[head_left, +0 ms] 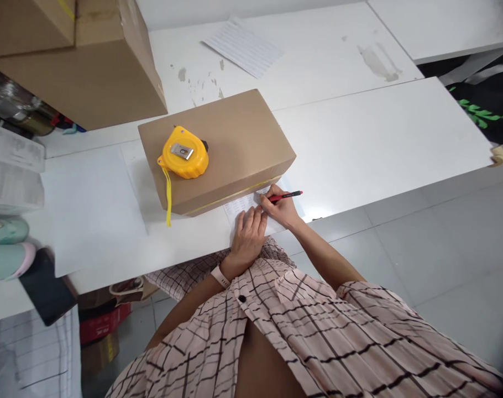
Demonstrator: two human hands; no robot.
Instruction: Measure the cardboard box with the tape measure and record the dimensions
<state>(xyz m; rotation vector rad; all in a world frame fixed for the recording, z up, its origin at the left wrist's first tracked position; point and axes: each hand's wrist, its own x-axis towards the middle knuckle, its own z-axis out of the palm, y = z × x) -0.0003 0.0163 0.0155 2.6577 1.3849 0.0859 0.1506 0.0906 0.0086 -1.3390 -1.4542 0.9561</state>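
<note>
Noted a white counter (351,143), carrying a brown box (230,138) set at a slant. Found at the foot of the box's near side a printed sheet (244,205), partly covered by both hands. Observed on the box top, toward its left end, a yellow tape measure (187,159), with strap (168,200) draped over the edge. Found left grip (250,235) laid flat on the sheet, fingers extended, holding nothing. Found right grip (281,210) just beside it, closed around a red-and-black pen (287,195). Recorded the pen between thumb and fingers, rear end projecting rightward above the sheet; cannot confirm tip contact.
</note>
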